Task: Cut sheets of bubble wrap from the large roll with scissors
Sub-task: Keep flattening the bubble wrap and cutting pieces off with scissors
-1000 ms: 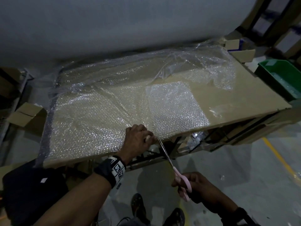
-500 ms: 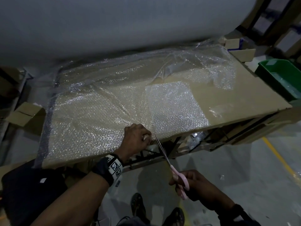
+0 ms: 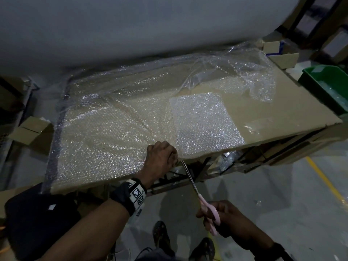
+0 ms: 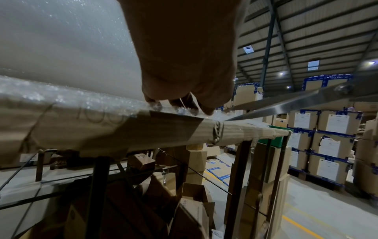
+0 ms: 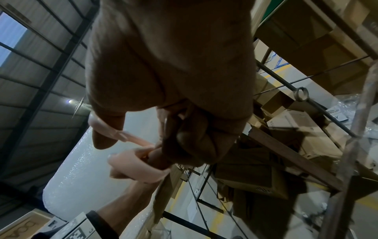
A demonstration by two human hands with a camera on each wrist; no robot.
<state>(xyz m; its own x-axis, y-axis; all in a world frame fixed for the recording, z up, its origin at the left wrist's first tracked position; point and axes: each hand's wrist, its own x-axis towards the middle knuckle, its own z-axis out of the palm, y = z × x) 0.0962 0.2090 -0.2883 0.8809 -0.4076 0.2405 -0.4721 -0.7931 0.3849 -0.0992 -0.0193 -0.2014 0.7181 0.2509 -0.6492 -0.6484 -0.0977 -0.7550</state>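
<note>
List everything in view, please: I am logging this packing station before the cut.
large roll: one, white-grey, behind table.
bubble wrap: one sheet, clear, spread over table.
cut sheet: one, clear, table's right half.
table: one, cardboard-brown top.
scissors: one, pink handles, tips at table's near edge.
green bin: one, far right.
cardboard boxes: several, brown, around table.
left hand: pinches bubble wrap's edge.
right hand: holds scissors.

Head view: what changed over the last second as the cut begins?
The scissors closed in, tips now at the bubble wrap edge beside the left hand. The right hand shifted slightly toward the table. Both hands keep their grips; the cut sheet is unmoved.
</note>
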